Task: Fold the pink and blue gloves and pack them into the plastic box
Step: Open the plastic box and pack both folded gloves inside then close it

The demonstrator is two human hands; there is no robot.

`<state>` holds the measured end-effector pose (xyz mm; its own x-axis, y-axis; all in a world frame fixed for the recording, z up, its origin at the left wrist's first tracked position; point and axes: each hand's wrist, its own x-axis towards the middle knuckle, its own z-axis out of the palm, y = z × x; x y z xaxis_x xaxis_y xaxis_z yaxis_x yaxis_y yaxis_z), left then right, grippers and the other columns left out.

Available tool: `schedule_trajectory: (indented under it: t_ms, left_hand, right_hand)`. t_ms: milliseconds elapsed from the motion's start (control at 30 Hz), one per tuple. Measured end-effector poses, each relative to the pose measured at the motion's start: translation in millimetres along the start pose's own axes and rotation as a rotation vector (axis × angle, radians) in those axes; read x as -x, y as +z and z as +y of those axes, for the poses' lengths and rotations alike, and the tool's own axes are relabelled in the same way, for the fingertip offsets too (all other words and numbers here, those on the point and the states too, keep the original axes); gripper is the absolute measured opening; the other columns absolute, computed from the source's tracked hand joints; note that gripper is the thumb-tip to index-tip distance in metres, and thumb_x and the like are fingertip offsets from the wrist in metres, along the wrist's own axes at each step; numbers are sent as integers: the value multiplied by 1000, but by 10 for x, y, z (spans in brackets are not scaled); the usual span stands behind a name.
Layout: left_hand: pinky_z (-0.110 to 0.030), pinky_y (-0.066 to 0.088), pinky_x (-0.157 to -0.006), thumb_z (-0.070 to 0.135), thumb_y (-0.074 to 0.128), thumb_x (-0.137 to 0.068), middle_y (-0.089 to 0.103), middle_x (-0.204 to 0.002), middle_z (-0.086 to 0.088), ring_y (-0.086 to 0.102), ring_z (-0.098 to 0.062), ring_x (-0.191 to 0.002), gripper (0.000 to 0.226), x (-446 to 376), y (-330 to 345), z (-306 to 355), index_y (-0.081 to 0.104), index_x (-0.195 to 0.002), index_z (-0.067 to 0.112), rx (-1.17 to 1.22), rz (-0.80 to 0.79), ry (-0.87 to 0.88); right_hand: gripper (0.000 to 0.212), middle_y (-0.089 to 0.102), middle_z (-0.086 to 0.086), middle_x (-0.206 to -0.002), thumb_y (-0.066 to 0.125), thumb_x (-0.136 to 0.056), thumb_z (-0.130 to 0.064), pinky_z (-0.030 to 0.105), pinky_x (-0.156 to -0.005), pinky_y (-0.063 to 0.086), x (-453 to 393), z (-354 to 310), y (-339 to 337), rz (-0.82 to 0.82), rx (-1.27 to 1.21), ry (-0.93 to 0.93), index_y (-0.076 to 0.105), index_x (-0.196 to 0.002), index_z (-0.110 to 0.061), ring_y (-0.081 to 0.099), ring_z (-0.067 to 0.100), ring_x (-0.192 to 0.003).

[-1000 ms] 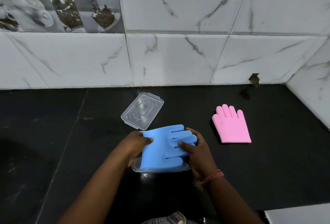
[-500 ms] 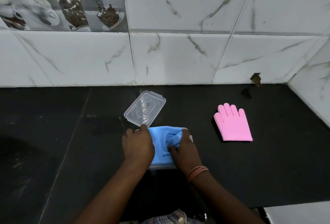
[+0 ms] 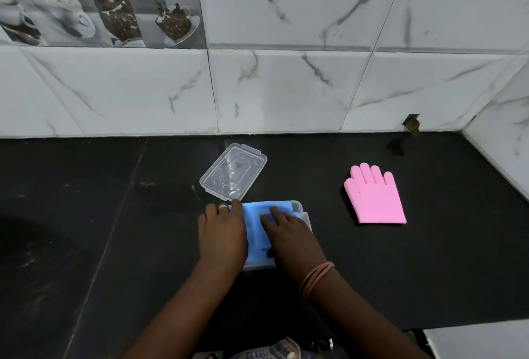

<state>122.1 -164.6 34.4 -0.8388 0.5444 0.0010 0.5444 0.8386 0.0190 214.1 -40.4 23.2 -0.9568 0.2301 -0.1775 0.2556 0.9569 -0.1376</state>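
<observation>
Blue glove (image 3: 255, 222) under both hands, left (image 3: 222, 232) and right (image 3: 292, 237), flat fingers pressing it into box (image 3: 305, 217). Next: pink glove (image 3: 375, 196), right of hands, needs folding.

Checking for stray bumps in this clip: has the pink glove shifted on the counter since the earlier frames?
No. The pink glove lies flat, in the same spot relative to the clear lid and the wall hole; only the camera view shifts.
</observation>
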Motion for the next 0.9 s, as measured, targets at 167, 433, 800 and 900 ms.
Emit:
schedule_trajectory:
  t_ms: [167, 433, 800, 900]
  left_hand:
    - [-38, 41, -103, 28, 60, -95, 50, -146, 0, 48, -27, -128, 53, 50, 25, 1, 46, -145, 26, -27, -30, 226]
    - [-40, 42, -102, 30, 75, -85, 49, -145, -5, 56, -28, -126, 74, -25, 57, -12, 37, -146, 17, -122, -167, 308]
    - [-49, 26, -110, 33, 61, -90, 59, -132, -8, 64, -30, -113, 52, -227, 220, 27, 44, -136, 13, -254, -198, 409]
    - [-50, 25, -111, 39, 65, -87, 59, -133, -6, 63, -29, -116, 56, -278, 212, 29, 47, -135, 14, -286, -251, 440]
  right_hand:
    - [98, 20, 12, -162, 74, -84, -36, 44, -115, 28, -70, 96, 112, 40, 31, -18, 14, -160, -25, 30, 33, -144]
    - [99, 31, 11, -153, 80, -79, -38, 48, -105, 40, -217, 133, 36, -94, 41, -32, 22, -157, -18, 40, 35, -135]
    - [87, 36, 13, -150, 76, -85, -37, 49, -107, 43, -373, 168, 54, -254, 28, -46, 28, -154, -15, 44, 38, -134]
    - [87, 38, 14, -149, 78, -84, -38, 51, -109, 43, -420, 150, 43, -344, 51, -47, 30, -152, -15, 45, 38, -134]
